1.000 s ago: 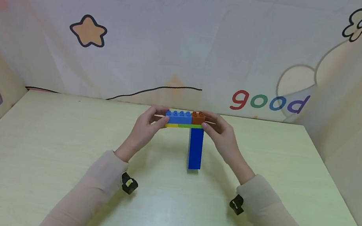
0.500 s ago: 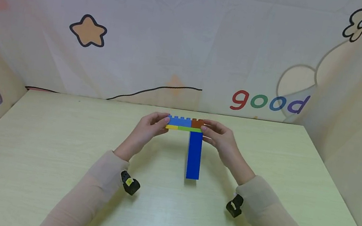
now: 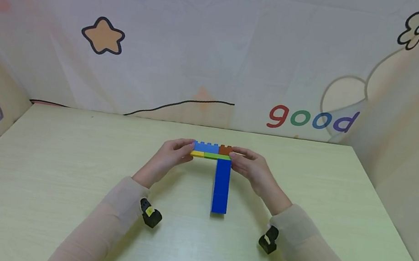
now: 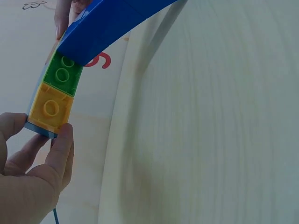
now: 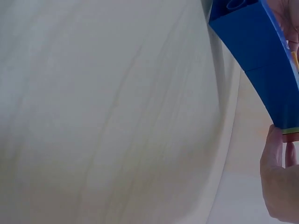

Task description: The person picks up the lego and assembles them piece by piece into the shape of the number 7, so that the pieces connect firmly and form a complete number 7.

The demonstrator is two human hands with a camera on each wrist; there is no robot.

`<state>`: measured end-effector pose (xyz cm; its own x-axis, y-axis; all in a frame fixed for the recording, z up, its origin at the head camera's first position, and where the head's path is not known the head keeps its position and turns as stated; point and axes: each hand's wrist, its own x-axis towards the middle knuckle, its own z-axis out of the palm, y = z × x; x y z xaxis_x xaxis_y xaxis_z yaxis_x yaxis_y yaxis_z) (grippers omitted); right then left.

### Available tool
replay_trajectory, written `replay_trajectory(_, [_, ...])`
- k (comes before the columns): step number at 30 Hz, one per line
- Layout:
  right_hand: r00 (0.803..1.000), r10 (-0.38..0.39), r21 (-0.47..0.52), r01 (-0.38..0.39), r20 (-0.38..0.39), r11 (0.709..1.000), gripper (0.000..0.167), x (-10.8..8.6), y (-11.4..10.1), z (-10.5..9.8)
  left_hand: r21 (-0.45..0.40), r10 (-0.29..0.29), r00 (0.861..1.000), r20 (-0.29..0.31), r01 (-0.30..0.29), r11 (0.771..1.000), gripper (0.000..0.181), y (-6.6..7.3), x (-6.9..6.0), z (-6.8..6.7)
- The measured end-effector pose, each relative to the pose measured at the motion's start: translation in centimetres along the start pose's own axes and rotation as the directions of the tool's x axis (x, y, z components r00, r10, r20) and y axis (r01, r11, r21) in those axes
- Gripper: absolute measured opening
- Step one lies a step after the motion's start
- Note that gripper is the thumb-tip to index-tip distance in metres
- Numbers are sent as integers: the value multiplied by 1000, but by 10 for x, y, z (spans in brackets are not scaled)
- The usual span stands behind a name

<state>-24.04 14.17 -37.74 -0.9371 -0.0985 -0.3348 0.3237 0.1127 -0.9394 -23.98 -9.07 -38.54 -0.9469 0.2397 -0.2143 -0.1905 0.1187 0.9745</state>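
Observation:
Both hands hold a structure of joined building blocks above the table. Its top row has a light blue block [image 3: 206, 148] and a brown block [image 3: 225, 150]. Under these lie a yellow block [image 4: 50, 107] and a green block [image 4: 63, 73], hollow undersides showing in the left wrist view. A dark blue column [image 3: 221, 187] hangs from the right end; its open lower end shows in the right wrist view. My left hand [image 3: 170, 154] pinches the row's left end between thumb and fingers. My right hand [image 3: 253, 168] pinches the brown end, above the column.
The pale wooden table [image 3: 63, 161] spreads beneath the hands. A printed cloth [image 3: 190, 44] stands behind it and along both sides. Small black devices [image 3: 150, 214] are strapped at the wrists.
The block structure has come lower in the head view and tipped, so the stud tops no longer show and more of the dark blue column does. Both hands keep hold of it.

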Motion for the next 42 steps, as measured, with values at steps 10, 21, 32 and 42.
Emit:
replay_trajectory(10, [1000, 8, -17, -8, -8, 1000, 50, 4, 6, 1, 31, -25, 999, 25, 24, 999, 48, -4, 1, 1])
replay_trajectory(21, [999, 27, -5, -27, 32, 1000, 50, 8, 11, 1, 53, -39, 999, 37, 37, 998, 51, -6, 1, 2])
replay_trajectory(32, [994, 85, -28, -83, 66, 996, 45, 9, 13, 3, 103, -126, 992, 4, 125, 987, 51, -13, 5, 1])
replay_trajectory(42, [989, 138, -100, -133, 49, 986, 44, 8, 14, 2, 122, -150, 988, -33, 153, 981, 48, -17, 3, -1])
